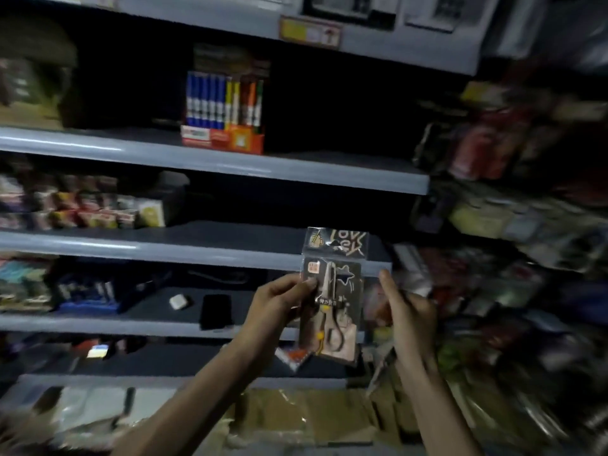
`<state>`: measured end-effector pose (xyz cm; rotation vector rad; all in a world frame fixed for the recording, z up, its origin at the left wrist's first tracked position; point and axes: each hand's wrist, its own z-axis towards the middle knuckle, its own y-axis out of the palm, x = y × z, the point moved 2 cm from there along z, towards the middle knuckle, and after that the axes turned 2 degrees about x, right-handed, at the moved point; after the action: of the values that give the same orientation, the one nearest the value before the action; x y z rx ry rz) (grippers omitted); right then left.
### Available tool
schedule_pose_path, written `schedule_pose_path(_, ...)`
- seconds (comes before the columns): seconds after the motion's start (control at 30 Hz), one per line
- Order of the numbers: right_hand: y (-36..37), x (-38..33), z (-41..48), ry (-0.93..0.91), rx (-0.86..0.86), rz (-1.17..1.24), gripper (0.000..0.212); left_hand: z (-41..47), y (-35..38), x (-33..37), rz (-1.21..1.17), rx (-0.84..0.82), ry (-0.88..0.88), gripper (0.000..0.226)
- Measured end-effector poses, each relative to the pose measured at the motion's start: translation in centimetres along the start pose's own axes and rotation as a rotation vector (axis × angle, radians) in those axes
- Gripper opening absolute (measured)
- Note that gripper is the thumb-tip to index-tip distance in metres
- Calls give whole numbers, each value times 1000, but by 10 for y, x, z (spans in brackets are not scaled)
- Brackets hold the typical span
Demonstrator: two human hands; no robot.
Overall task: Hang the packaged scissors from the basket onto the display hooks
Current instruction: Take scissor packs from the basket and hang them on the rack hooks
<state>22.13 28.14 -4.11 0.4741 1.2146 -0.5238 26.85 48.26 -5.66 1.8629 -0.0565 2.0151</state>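
Head view: left hand (279,304) pinches the scissors pack (333,291) upright before grey shelves (296,172); right hand (411,319) beside it, grip unclear.

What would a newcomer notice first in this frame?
The packaged scissors stand out at centre, held upright and pinched at the left edge by the left hand, with the right hand close beside. Next comes the bright box of markers on a higher shelf, left of centre.
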Motion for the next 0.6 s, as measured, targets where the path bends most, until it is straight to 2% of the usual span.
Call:
schedule_pose_path(0.17,-79,-4,28,60,188,-5,55,19,77,-16,12,-178,9,33)
schedule_pose_path(0.3,-130,-11,51,35,263,26,68,40,145,-28,25,-284,-49,20)
schedule_pose_path(0.53,-205,-14,109,-42,119,-19,15,88,252,-47,59,-357,-102,15)
schedule_pose_path(0.6,-220,-9,131,-64,106,-13,8,102,272,-55,90,-356,-88,15)
